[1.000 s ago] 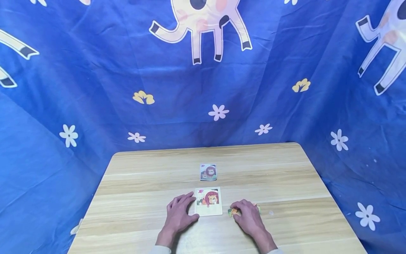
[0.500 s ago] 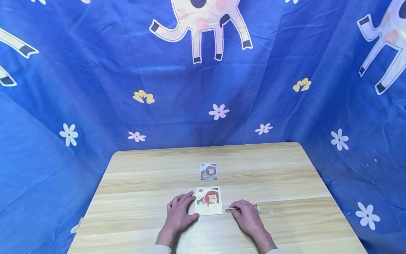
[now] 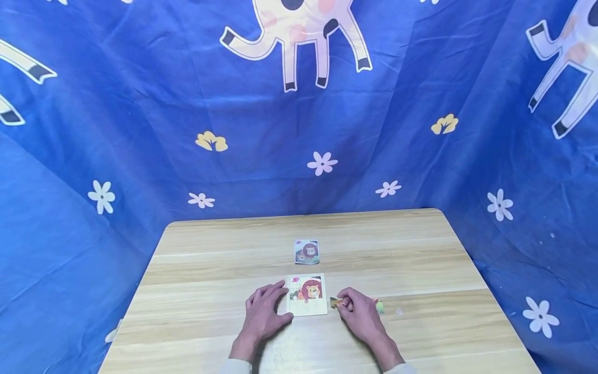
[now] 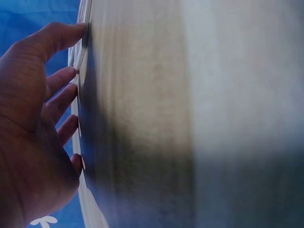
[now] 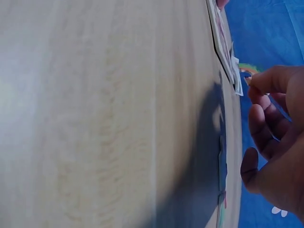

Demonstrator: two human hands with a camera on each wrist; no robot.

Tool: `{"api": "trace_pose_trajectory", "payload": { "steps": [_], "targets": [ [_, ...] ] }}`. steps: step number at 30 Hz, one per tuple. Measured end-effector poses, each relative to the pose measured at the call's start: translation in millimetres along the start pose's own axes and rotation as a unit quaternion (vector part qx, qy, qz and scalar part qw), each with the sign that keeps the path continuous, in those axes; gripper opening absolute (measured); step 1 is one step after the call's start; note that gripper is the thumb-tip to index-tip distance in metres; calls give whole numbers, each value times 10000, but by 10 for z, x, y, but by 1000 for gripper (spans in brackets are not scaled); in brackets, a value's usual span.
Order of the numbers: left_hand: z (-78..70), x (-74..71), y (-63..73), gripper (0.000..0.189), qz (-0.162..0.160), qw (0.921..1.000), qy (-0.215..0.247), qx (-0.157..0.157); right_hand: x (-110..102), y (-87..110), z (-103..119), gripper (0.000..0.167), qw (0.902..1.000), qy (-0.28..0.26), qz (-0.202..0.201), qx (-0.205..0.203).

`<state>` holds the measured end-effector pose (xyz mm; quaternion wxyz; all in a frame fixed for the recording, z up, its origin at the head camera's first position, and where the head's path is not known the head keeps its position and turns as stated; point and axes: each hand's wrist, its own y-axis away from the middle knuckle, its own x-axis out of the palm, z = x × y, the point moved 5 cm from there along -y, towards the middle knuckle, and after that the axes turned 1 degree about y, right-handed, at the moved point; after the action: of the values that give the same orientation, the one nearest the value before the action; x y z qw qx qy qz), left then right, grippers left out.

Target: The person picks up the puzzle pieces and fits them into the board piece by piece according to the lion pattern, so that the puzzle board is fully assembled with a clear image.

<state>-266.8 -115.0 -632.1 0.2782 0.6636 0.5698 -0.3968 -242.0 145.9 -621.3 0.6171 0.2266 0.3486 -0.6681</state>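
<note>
A square puzzle board [image 3: 313, 309], its upper part filled with a lion picture and its lower part bare cream, lies flat on the table. Along the board's left edge rests my left hand [image 3: 263, 314], fingers spread and relaxed, thumb at the lower left corner. Just right of the board, my right hand [image 3: 366, 316] pinches a small colourful puzzle piece [image 3: 335, 302] between thumb and forefinger. In the right wrist view that piece [image 5: 248, 68] sticks out past the fingertips, raised off the tabletop. More puzzle pieces [image 3: 380, 306] lie partly hidden behind the right hand.
A small lion picture card [image 3: 307, 252] lies behind the board. The wooden table [image 3: 210, 259] has rounded far corners. A blue printed curtain [image 3: 299, 130] surrounds its back and sides. A small pale spot [image 3: 399, 311] shows right of the loose pieces.
My right hand has lifted the puzzle piece from the table; it was tipped edge-on and now shows its printed face again, slightly nearer the board. The left hand stays put.
</note>
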Motion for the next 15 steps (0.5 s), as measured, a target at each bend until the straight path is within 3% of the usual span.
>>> {"api": "trace_pose_trajectory", "payload": {
  "steps": [9, 15],
  "targets": [
    [0, -1, 3, 63, 26, 10000, 4, -19, 58, -4, 98, 10, 9981, -582, 156, -101],
    [-1, -15, 11, 63, 7, 10000, -1, 2, 125, -25, 169, 13, 9967, -754, 267, -130]
  ]
}}
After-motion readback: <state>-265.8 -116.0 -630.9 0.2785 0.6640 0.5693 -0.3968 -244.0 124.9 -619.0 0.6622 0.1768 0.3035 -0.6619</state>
